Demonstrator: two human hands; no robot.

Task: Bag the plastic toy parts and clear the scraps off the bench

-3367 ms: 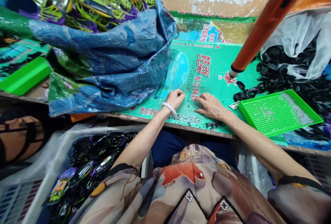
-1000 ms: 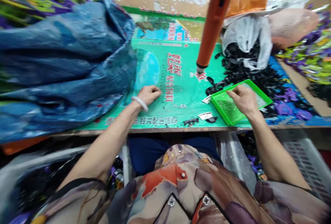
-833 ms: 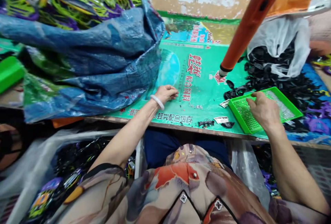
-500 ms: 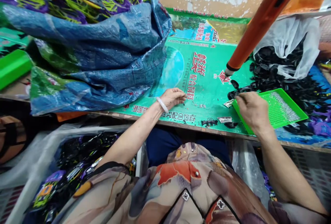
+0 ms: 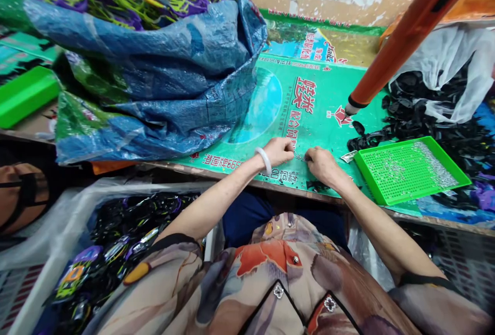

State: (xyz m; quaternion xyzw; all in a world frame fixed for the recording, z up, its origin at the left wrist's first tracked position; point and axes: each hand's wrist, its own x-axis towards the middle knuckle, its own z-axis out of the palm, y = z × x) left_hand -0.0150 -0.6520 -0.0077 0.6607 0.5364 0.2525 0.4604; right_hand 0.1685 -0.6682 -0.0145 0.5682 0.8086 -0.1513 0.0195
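Two hands meet at the near edge of the tabletop, knuckles almost touching. Left hand, w/ a pale bangle on the wrist, is curled into a loose fist, fingertips pinched down on the green printed sack that covers the tabletop. Right hand is curled the same way just beside it, fingertips on a scatter of tiny metal bits between the two; can't tell if either actually grips one, too small. Probably pinched so because the bits are so fine. Just under the right hand lies a small black plastic part. Right of that hand, close by, sits a green perforated tray w/ more shiny bits in it. Beyond the tray: a heap of black plastic parts, and an orange pole standing on the sack. Well left of the left hand slumps a blue woven bag.
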